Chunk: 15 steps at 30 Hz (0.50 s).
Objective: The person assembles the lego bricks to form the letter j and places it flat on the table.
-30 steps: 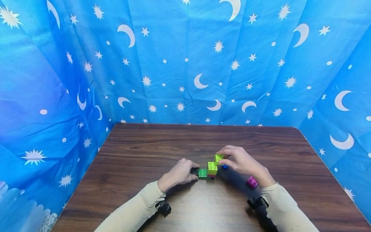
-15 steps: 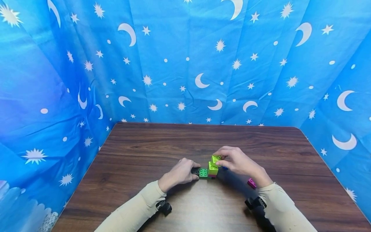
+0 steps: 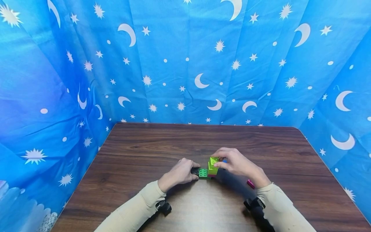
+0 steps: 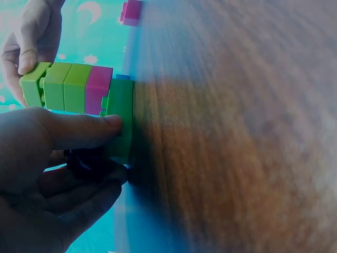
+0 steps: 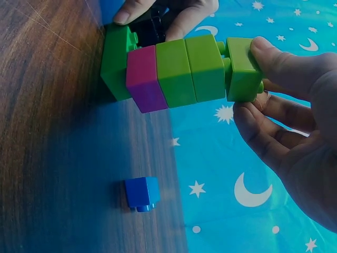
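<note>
Below and right of centre in the head view, the top lime brick (image 3: 214,159) is pinched by the right hand (image 3: 239,163), slightly apart from the lime-and-pink stack (image 3: 213,172). The left hand (image 3: 180,171) grips the black brick (image 3: 195,171) at the left end of the green base (image 3: 203,173). Best squared first, then pressed straight down, left side braced.

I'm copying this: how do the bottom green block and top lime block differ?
The green block is darker, the lime block yellower. The green block is longer than the lime block. The green block rests on the table; the right hand holds the lime block. Both have round bumps.
</note>
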Available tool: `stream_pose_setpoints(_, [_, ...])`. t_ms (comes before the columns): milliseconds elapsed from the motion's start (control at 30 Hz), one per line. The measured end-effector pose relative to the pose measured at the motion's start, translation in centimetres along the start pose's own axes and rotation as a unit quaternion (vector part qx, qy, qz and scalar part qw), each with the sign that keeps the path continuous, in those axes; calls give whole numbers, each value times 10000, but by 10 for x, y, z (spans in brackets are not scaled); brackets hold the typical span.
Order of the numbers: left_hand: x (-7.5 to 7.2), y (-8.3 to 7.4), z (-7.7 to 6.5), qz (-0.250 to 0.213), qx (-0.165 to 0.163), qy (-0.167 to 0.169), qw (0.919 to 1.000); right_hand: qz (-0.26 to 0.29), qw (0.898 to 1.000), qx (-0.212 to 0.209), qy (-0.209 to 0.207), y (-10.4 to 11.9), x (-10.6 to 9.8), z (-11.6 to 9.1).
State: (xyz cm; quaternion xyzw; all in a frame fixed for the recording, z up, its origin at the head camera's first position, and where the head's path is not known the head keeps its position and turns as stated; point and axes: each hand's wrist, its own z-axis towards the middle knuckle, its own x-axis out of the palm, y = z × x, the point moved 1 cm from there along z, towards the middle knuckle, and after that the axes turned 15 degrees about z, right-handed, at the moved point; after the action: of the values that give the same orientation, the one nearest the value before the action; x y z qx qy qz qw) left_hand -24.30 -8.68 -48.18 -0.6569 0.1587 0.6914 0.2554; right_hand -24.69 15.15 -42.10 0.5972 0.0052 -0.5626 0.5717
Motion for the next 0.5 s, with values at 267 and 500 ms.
stream_pose_setpoints(267, [-1,0,-1,-4,-13,-8,10000,69,10000,-17,64,1,2,1])
stream_pose_setpoints(500, [-1,-1,-1,-10,-29,0,10000,-70,9999,29,78,2,4,1])
